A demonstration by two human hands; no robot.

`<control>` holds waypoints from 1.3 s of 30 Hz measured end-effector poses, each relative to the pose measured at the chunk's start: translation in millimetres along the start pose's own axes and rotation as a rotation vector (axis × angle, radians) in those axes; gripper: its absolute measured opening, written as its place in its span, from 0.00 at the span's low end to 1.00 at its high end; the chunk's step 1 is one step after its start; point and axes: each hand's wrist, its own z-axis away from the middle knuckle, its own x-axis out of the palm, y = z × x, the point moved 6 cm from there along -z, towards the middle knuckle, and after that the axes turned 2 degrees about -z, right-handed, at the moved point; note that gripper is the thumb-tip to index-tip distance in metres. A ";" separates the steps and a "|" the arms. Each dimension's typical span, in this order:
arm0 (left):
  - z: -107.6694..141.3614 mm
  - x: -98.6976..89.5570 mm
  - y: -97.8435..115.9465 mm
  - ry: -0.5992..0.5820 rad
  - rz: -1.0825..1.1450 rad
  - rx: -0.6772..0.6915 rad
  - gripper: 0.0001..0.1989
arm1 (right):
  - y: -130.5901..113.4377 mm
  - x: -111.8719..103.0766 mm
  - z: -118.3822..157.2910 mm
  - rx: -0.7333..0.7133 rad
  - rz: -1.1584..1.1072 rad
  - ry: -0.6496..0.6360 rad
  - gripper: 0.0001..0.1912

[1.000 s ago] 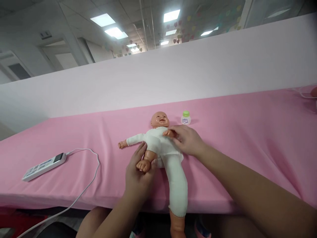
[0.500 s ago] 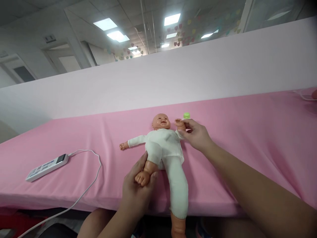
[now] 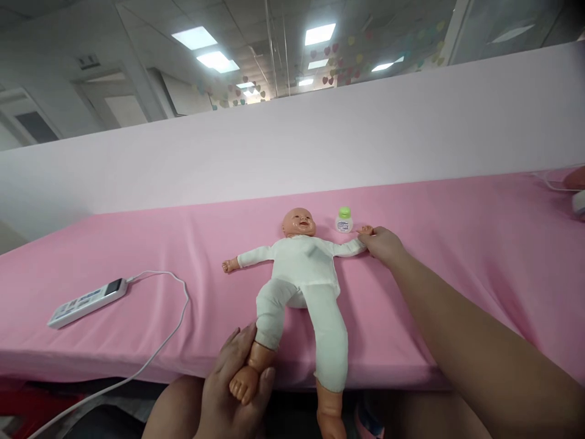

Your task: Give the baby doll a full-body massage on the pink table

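Observation:
A baby doll (image 3: 305,265) with a cream cloth body and hard plastic head, hands and feet lies on its back on the pink-covered table (image 3: 192,244). Its head is toward the far side and its feet hang over the near edge. My left hand (image 3: 231,378) cradles the lower leg and foot on the left, fingers and thumb on either side. My right hand (image 3: 384,245) pinches the doll's wrist on the right, with that arm stretched outward. Beside the doll's head stands a small clear bottle (image 3: 344,223) with a green cap.
A white remote-like device (image 3: 89,303) with a small screen lies at left, its white cord (image 3: 183,305) running over the near edge. A low white partition (image 3: 274,152) borders the far side. A partly cut-off object (image 3: 576,183) is at the right edge.
My left hand has drawn the bent leg down toward the near edge, straightening it. My right hand has moved the doll's arm outward to the right, uncovering the bottle.

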 end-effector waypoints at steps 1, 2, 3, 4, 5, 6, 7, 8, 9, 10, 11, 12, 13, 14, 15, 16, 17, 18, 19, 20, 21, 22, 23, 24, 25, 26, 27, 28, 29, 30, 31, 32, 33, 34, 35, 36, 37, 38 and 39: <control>3.4 3.3 -5.5 -0.018 0.006 0.016 0.24 | 1.3 0.7 1.0 0.040 0.041 -0.023 0.15; 6.5 6.3 -10.5 -0.035 0.008 0.030 0.25 | 1.0 0.8 2.4 0.059 0.069 -0.031 0.15; 9.1 8.5 -14.7 -0.048 0.010 0.039 0.26 | -0.6 0.3 3.8 0.058 0.076 -0.024 0.15; 11.1 10.0 -17.9 -0.055 0.013 0.044 0.26 | -2.5 -0.1 5.2 0.046 0.064 -0.013 0.16; 12.4 10.7 -19.8 -0.057 0.020 0.049 0.27 | -4.4 -0.2 6.5 0.029 0.035 -0.005 0.16; 13.0 11.3 -20.5 -0.059 0.031 0.052 0.27 | -6.0 -0.2 7.6 0.014 -0.005 0.004 0.16; 12.6 11.7 -20.0 -0.063 0.046 0.055 0.27 | -7.4 -0.2 8.8 0.000 -0.051 0.011 0.15; 11.2 12.1 -18.7 -0.068 0.064 0.051 0.27 | -9.0 -0.3 10.1 -0.011 -0.098 0.020 0.15; 8.6 12.6 -16.7 -0.074 0.085 0.040 0.27 | -10.8 -0.5 11.7 -0.019 -0.138 0.032 0.15; 4.9 13.3 -13.9 -0.085 0.111 0.027 0.27 | -13.5 -0.5 13.7 -0.028 -0.170 0.044 0.16; 0.0 14.3 -10.3 -0.098 0.140 0.013 0.27 | -17.2 -0.1 16.3 -0.043 -0.197 0.053 0.17; -5.9 15.5 -5.8 -0.109 0.168 -0.001 0.27 | -22.4 1.0 19.5 -0.070 -0.223 0.058 0.18; -12.7 16.8 -1.0 -0.120 0.193 -0.016 0.27 | -28.9 2.6 23.4 -0.109 -0.247 0.059 0.19; -20.2 18.6 4.2 -0.129 0.213 -0.032 0.28 | -36.2 4.9 27.8 -0.157 -0.272 0.055 0.20; -28.2 20.7 9.3 -0.135 0.226 -0.047 0.28 | -43.6 7.8 32.8 -0.206 -0.300 0.048 0.21; -36.5 23.3 13.9 -0.137 0.232 -0.066 0.27 | -50.8 10.9 38.0 -0.251 -0.331 0.039 0.22; -44.9 26.7 18.0 -0.141 0.234 -0.084 0.27 | -57.3 14.1 43.3 -0.290 -0.363 0.031 0.22; -53.4 30.9 21.4 -0.145 0.236 -0.103 0.27 | -63.3 17.1 48.7 -0.327 -0.393 0.025 0.23; -61.7 35.5 23.9 -0.146 0.239 -0.121 0.28 | -69.0 20.0 54.2 -0.363 -0.421 0.017 0.22; -70.0 40.4 25.6 -0.144 0.245 -0.139 0.29 | -74.5 22.9 59.7 -0.400 -0.438 0.006 0.22; -78.0 45.3 26.6 -0.136 0.255 -0.155 0.29 | -79.6 25.7 65.3 -0.438 -0.441 -0.007 0.21; -85.6 50.4 27.1 -0.130 0.266 -0.172 0.29 | -84.7 28.7 70.8 -0.477 -0.432 -0.027 0.20; -92.8 55.6 27.2 -0.128 0.279 -0.189 0.29 | -89.8 32.0 76.3 -0.520 -0.415 -0.058 0.19; -99.2 60.9 27.2 -0.129 0.289 -0.206 0.29 | -95.2 35.8 81.9 -0.571 -0.388 -0.099 0.19; -104.9 66.2 27.1 -0.135 0.296 -0.223 0.28 | -100.8 39.8 87.7 -0.631 -0.344 -0.145 0.19; -109.7 71.1 27.0 -0.142 0.298 -0.241 0.28 | -106.1 43.8 93.3 -0.695 -0.287 -0.188 0.18; -113.6 75.4 27.0 -0.146 0.299 -0.256 0.27 | -110.7 47.2 98.2 -0.754 -0.223 -0.220 0.18; -116.6 79.0 27.0 -0.147 0.300 -0.271 0.27 | -114.1 50.2 102.1 -0.800 -0.156 -0.242 0.17; -118.7 81.9 27.0 -0.145 0.303 -0.284 0.27 | -116.5 52.4 104.5 -0.828 -0.099 -0.251 0.16; -120.0 84.0 27.0 -0.142 0.307 -0.295 0.27 | -117.8 53.7 105.8 -0.840 -0.058 -0.251 0.15; -120.6 85.4 27.0 -0.140 0.313 -0.303 0.27 | -118.5 54.3 106.4 -0.843 -0.038 -0.248 0.15; -120.4 86.2 27.0 -0.142 0.316 -0.307 0.27 | -118.7 54.8 106.7 -0.843 -0.031 -0.247 0.14; -119.6 86.2 27.2 -0.145 0.315 -0.306 0.28 | -118.5 55.1 106.9 -0.842 -0.032 -0.244 0.14; -118.0 85.3 27.6 -0.151 0.311 -0.298 0.28 | -117.9 55.0 106.9 -0.840 -0.038 -0.238 0.14; -115.6 83.3 28.2 -0.154 0.307 -0.286 0.28 | -116.9 54.9 106.5 -0.836 -0.049 -0.235 0.15; -112.2 80.2 28.9 -0.156 0.302 -0.273 0.28 | -115.4 54.4 105.4 -0.825 -0.070 -0.233 0.16; -107.6 75.8 29.5 -0.156 0.298 -0.261 0.29 | -113.2 53.3 103.1 -0.805 -0.106 -0.230 0.18; -101.8 70.4 30.1 -0.155 0.293 -0.252 0.30 | -110.2 50.9 99.2 -0.776 -0.158 -0.220 0.19; -94.8 64.2 30.9 -0.156 0.287 -0.242 0.31 | -106.3 47.0 93.6 -0.741 -0.223 -0.201 0.20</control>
